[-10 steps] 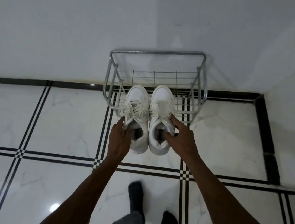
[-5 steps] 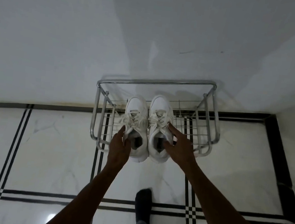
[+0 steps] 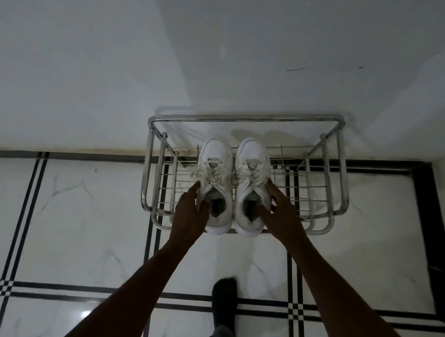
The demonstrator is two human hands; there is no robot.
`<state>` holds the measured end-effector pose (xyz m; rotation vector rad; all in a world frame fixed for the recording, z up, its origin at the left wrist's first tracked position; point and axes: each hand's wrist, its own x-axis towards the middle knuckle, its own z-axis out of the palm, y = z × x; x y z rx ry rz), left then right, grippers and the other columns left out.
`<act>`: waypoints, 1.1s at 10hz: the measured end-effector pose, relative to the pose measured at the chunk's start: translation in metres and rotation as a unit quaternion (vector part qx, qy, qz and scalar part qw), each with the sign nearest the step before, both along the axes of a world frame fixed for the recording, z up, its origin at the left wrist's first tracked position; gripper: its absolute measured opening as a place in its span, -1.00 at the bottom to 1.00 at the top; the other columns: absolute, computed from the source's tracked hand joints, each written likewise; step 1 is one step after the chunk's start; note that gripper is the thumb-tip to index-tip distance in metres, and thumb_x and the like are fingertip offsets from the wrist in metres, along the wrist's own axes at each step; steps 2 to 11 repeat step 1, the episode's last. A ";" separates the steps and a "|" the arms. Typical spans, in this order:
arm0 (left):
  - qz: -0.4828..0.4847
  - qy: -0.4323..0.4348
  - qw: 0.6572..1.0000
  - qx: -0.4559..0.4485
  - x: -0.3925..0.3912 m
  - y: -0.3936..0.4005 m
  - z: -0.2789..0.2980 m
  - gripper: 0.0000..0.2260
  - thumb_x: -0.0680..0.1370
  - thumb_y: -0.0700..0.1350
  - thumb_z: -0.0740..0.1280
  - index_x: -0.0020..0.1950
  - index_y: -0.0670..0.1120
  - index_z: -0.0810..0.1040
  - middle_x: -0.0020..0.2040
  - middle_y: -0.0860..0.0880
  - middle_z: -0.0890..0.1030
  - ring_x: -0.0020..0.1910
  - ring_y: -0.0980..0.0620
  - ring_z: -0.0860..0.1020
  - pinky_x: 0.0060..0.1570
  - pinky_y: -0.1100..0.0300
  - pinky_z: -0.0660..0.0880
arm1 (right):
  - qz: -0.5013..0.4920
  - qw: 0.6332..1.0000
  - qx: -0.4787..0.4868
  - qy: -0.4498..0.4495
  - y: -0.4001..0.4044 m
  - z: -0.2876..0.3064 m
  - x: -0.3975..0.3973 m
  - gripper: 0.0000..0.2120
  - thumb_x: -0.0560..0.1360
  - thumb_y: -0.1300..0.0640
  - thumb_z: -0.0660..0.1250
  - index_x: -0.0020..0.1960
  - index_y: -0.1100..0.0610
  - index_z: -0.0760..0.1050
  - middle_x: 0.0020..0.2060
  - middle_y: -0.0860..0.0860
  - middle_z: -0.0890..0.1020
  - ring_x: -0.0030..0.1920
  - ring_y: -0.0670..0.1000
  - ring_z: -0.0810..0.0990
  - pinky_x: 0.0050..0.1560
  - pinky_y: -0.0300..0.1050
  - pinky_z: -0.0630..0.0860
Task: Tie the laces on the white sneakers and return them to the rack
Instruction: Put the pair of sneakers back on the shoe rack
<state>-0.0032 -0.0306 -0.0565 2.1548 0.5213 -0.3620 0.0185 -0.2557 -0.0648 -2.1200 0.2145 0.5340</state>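
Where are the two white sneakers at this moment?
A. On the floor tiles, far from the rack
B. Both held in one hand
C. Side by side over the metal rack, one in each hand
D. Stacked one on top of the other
C: the left sneaker in the left hand and the right sneaker in the right hand sit side by side over the metal rack.

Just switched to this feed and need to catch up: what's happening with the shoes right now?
A person is setting a pair of white sneakers onto the metal rack against the wall. The left hand grips the collar of the left sneaker, and the right hand grips the right sneaker the same way. Both shoes sit side by side, toes toward the wall, heels near the rack's front edge. The laces look tied. Neither hand has let go.
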 end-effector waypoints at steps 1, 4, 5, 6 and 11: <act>-0.007 -0.021 0.999 0.024 0.000 -0.004 0.018 -0.50 0.59 -0.15 0.35 0.53 -0.10 0.37 0.30 -0.20 0.55 0.29 -0.14 0.52 0.18 0.15 0.44 | 0.008 0.998 -0.049 -0.041 0.001 0.017 -0.001 -0.29 0.55 0.15 0.38 0.59 0.15 0.12 0.52 0.18 0.30 0.54 0.18 0.25 0.48 -0.03 0.26; -0.007 -0.021 0.999 0.024 0.000 -0.004 0.018 -0.50 0.59 -0.15 0.35 0.53 -0.10 0.37 0.30 -0.20 0.55 0.29 -0.14 0.52 0.18 0.15 0.44 | 0.008 0.998 -0.049 -0.041 0.001 0.017 -0.001 -0.29 0.55 0.15 0.38 0.59 0.15 0.12 0.52 0.18 0.30 0.54 0.18 0.25 0.48 -0.03 0.26; -0.007 -0.021 0.999 0.024 0.000 -0.004 0.018 -0.50 0.59 -0.15 0.35 0.53 -0.10 0.37 0.30 -0.20 0.55 0.29 -0.14 0.52 0.18 0.15 0.44 | 0.008 0.998 -0.049 -0.041 0.001 0.017 -0.001 -0.29 0.55 0.15 0.38 0.59 0.15 0.12 0.52 0.18 0.30 0.54 0.18 0.25 0.48 -0.03 0.26; -0.007 -0.021 0.999 0.024 0.000 -0.004 0.018 -0.50 0.59 -0.15 0.35 0.53 -0.10 0.37 0.30 -0.20 0.55 0.29 -0.14 0.52 0.18 0.15 0.44 | 0.008 0.998 -0.049 -0.041 0.001 0.017 -0.001 -0.29 0.55 0.15 0.38 0.59 0.15 0.12 0.52 0.18 0.30 0.54 0.18 0.25 0.48 -0.03 0.26; -0.007 -0.021 0.999 0.024 0.000 -0.004 0.018 -0.50 0.59 -0.15 0.35 0.53 -0.10 0.37 0.30 -0.20 0.55 0.29 -0.14 0.52 0.18 0.15 0.44 | 0.008 0.998 -0.049 -0.041 0.001 0.017 -0.001 -0.29 0.55 0.15 0.38 0.59 0.15 0.12 0.52 0.18 0.30 0.54 0.18 0.25 0.48 -0.03 0.26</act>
